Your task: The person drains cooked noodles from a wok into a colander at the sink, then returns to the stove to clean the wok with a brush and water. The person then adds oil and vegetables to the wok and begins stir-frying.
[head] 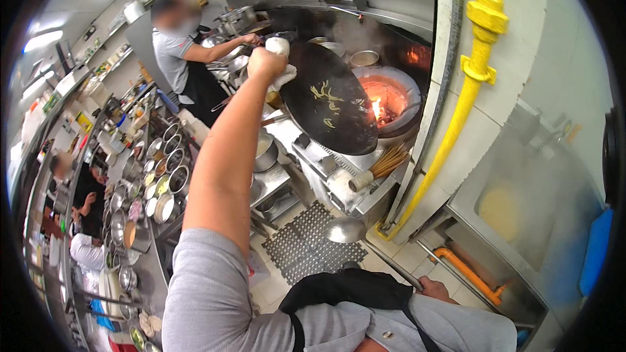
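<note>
My left hand [266, 63] is closed on the edge of a large dark wok [323, 117], with a white cloth [284, 77] at the grip. The wok is raised and steeply tilted beside the lit burner [386, 98], and a few yellow-green strips of food [325, 93] cling to its inside. Low at the right, my right hand [435, 288] holds the long handle of a metal ladle [346, 230], whose bowl hangs over the floor mat. A bamboo wok brush [379, 168] lies on the stove's edge below the wok.
A co-worker [181, 54] stands at the neighbouring stove, arm stretched towards the pans. Metal pots and bowls of ingredients crowd the counter [164, 264] at left. A yellow pipe [457, 132] runs down the wall. Steam hangs over a sink [513, 225] at right. A perforated mat [315, 244] covers some floor.
</note>
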### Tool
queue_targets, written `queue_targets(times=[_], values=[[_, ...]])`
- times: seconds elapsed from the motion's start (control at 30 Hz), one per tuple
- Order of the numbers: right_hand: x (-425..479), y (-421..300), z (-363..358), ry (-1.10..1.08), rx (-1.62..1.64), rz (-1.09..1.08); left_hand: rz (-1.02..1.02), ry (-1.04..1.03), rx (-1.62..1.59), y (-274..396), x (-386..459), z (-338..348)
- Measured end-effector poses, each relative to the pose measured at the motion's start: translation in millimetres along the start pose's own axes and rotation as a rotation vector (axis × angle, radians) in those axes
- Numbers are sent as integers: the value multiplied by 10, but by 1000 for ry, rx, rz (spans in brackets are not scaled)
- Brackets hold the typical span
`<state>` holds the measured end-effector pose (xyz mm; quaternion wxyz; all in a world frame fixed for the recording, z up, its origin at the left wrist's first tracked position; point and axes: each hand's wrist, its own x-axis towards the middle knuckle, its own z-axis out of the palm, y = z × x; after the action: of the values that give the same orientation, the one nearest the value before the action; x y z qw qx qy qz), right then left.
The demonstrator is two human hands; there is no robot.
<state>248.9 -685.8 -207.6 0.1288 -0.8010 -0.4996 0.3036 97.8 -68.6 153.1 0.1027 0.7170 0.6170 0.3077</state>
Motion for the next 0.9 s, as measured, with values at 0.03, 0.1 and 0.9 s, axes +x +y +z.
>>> queue_targets(times=[0.03,0.1,0.9], values=[[70,-121,-52,-2,15,7,-38,-8,-89,-35,78,183],[153,-255,-69,52,34,18,-66,-50,-220,-142,322,648],[240,-3320,580,319,267,805,-494,-358,-741,-1045,135,3685]])
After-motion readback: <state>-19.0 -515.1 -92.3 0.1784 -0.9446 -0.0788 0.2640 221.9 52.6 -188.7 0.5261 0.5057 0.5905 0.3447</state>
